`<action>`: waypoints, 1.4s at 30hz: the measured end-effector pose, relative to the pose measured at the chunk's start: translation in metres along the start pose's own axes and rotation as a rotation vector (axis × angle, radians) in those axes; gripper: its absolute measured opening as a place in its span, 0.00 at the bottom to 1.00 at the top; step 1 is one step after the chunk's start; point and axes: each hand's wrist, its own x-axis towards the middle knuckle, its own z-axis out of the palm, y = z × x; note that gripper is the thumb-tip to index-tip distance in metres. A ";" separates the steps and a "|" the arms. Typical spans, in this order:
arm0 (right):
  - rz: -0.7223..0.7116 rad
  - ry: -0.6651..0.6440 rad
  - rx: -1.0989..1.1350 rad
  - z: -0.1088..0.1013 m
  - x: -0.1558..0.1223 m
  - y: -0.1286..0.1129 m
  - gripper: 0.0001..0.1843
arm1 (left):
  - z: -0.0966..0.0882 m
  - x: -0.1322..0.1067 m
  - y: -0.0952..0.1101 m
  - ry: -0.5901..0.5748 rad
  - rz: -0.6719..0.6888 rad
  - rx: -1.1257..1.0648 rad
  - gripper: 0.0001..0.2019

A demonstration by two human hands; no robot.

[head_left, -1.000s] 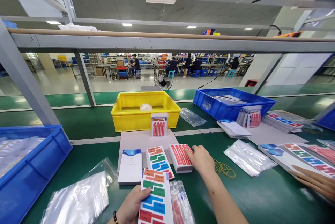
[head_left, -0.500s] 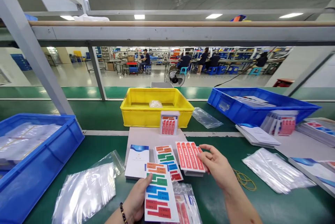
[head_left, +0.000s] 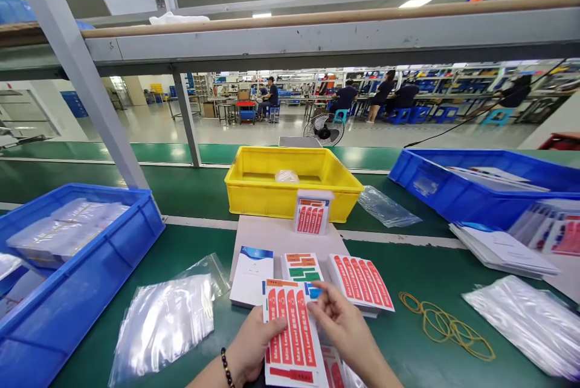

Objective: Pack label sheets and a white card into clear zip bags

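My left hand (head_left: 254,339), thumb on top, grips a sheet of red labels (head_left: 292,330) lying over a multicoloured label sheet, whose orange and dark red ends show. At its right edge is my right hand (head_left: 342,321), thumb tip against or just beside the sheet, index finger lifted apart from the thumb. Behind the hands, from left to right, lie a stack of white booklets (head_left: 252,276) with blue tops, a stack of multicoloured label sheets (head_left: 302,264) and a stack of red label sheets (head_left: 361,282). A clear bag with red-printed sheets (head_left: 334,367) is partly hidden under my hands.
Clear plastic bags (head_left: 167,321) lie left, more bags (head_left: 521,321) right, near yellow rubber bands (head_left: 446,324). A yellow bin (head_left: 290,197) stands behind a packed label set (head_left: 312,213). Blue bins flank the bench, the left bin (head_left: 113,249) and right bin (head_left: 435,188). People sit far back.
My right hand has brought a red label sheet left from its stack onto the multicoloured sheet in my left hand. Its fingers have parted. The view has turned slightly.
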 end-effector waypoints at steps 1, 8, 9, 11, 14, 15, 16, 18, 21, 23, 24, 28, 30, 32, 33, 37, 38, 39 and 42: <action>0.011 0.022 0.081 -0.001 0.001 0.001 0.23 | -0.001 0.000 -0.001 -0.004 -0.006 0.014 0.19; 0.172 -0.159 0.488 -0.013 0.010 -0.004 0.20 | -0.012 0.002 0.002 -0.074 0.038 0.569 0.17; 0.167 -0.047 0.503 -0.018 0.013 -0.005 0.21 | -0.013 0.002 0.005 -0.033 0.055 0.710 0.13; 0.154 0.160 0.533 -0.027 0.018 -0.005 0.24 | -0.015 0.003 0.010 0.020 0.085 0.947 0.05; 0.126 0.273 0.563 -0.029 0.019 -0.004 0.26 | -0.014 0.002 0.015 -0.114 0.158 1.114 0.07; 0.122 0.255 0.562 -0.026 0.018 -0.004 0.25 | -0.014 0.003 0.015 -0.173 0.193 1.122 0.08; 0.119 0.223 0.556 -0.023 0.016 -0.004 0.25 | -0.013 0.003 0.015 -0.211 0.223 1.112 0.07; 0.111 0.168 0.540 -0.016 0.011 -0.004 0.23 | -0.013 0.004 0.013 -0.200 0.248 1.047 0.06; 0.108 0.148 0.524 -0.010 0.007 -0.007 0.22 | -0.013 0.005 0.010 -0.141 0.246 0.892 0.06; 0.119 0.138 0.518 -0.009 0.007 -0.007 0.24 | -0.014 0.006 0.008 -0.106 0.247 0.843 0.06; 0.129 0.122 0.511 -0.008 0.007 -0.007 0.24 | -0.014 0.006 0.008 -0.092 0.252 0.835 0.06; 0.156 0.028 0.461 -0.003 0.006 -0.001 0.27 | -0.015 0.007 0.005 -0.064 0.279 0.775 0.07; 0.153 -0.024 0.387 -0.001 0.005 0.001 0.29 | -0.015 0.008 0.003 -0.054 0.298 0.724 0.08; 0.122 -0.102 0.247 -0.002 0.004 -0.001 0.25 | -0.014 0.008 0.002 -0.010 0.321 0.684 0.10; 0.081 -0.149 0.154 -0.002 0.003 -0.004 0.20 | -0.013 0.009 0.002 0.015 0.338 0.675 0.11; -0.116 -0.338 -0.117 -0.006 0.000 -0.016 0.18 | -0.010 0.009 0.001 0.052 0.390 0.677 0.12; -0.117 -0.395 -0.126 -0.007 0.000 -0.018 0.18 | -0.010 0.009 0.000 0.051 0.393 0.670 0.13; -0.096 -0.445 -0.124 -0.007 -0.001 -0.019 0.16 | -0.010 0.009 0.000 0.051 0.394 0.659 0.13; -0.019 -0.489 -0.134 -0.008 -0.002 -0.018 0.13 | -0.011 0.009 -0.002 0.040 0.372 0.579 0.12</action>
